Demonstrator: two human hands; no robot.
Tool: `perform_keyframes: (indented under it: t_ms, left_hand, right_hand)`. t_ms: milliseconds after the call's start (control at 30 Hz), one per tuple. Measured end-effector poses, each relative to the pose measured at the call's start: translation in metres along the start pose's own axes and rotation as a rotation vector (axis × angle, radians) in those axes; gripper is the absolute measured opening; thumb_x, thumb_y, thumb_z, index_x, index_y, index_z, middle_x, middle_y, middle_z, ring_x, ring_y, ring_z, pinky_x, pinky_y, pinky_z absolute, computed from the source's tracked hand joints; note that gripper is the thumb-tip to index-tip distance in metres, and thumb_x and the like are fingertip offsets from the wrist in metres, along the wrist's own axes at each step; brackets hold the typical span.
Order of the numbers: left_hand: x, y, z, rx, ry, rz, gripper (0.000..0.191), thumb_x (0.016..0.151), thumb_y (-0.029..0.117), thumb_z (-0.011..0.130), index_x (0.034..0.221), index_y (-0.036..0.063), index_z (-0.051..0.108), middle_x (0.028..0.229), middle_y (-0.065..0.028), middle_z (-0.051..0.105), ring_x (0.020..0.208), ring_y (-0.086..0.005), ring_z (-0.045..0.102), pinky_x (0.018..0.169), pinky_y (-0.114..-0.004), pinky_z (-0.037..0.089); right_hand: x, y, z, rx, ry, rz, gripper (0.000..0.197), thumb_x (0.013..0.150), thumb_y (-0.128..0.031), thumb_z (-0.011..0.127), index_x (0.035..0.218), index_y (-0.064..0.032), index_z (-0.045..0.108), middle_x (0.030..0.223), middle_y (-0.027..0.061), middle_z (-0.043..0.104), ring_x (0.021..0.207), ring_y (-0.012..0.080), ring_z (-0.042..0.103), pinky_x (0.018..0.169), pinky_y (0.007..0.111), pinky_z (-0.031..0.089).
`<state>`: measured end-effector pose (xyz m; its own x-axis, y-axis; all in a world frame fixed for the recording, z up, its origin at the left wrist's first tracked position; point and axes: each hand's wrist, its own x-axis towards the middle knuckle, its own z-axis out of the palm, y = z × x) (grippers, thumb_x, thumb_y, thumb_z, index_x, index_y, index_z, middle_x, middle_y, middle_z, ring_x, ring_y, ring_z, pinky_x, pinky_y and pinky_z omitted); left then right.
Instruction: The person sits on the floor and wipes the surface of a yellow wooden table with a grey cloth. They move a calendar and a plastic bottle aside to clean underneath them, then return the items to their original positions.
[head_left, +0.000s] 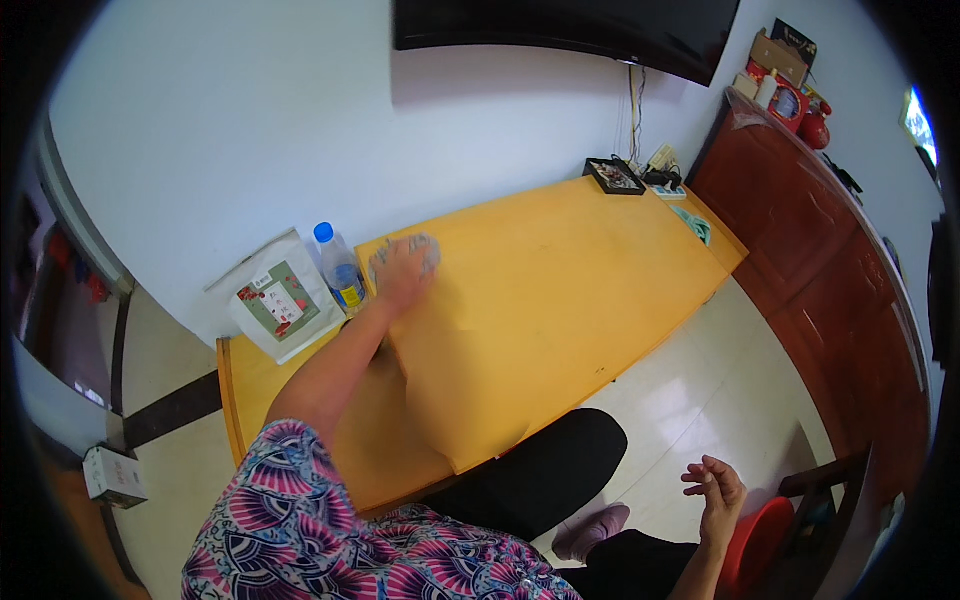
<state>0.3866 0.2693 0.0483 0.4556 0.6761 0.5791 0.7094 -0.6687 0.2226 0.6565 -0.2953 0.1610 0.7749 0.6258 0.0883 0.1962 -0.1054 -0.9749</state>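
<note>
My left hand (403, 276) presses a crumpled grey cloth (427, 252) against the raised yellow tabletop (555, 285), near its back left corner. Just left of that hand stands a plastic bottle (341, 274) with a blue cap and some liquid inside. A white pouch (289, 300) with a green printed label leans beside the bottle, on the lower left part of the table. Off to the lower right, my right hand (718, 496) hangs in the air over the floor, fingers loosely bent and apart, holding nothing.
A black tray (615, 176) of small items and a power strip (667, 192) with cables are at the far right end. A green cloth (691, 225) lies nearby. The wall-mounted television (562, 30) hangs above. By my right hand stands a red bucket (761, 544).
</note>
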Motion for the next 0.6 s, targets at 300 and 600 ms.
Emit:
perform_keyframes:
  t_ms: [300,600]
  left_hand:
    - [-0.152,0.171,-0.141,-0.341,-0.301,0.501,0.042,0.088,0.026,0.062,0.128,0.0139,0.061,0.138,-0.0177,0.049,0.129,-0.039,0.044,0.105,-0.06,0.03]
    - [-0.072,0.112,-0.056,-0.208,-0.367,0.046,0.034,0.089,0.027,0.063,0.122,0.0164,0.063,0.127,-0.0129,0.057,0.118,-0.0365,0.053,0.093,-0.051,0.043]
  right_hand:
    - [-0.002,-0.009,-0.015,0.049,0.003,-0.045,0.027,0.098,-0.006,0.058,0.122,0.0041,0.062,0.1,0.0151,0.072,0.085,0.0238,0.071,0.064,0.031,0.057]
    - [-0.018,-0.012,-0.026,0.028,-0.028,-0.032,0.029,0.094,-0.001,0.058,0.122,0.0041,0.062,0.105,0.0147,0.071,0.089,0.0237,0.07,0.068,0.031,0.057]
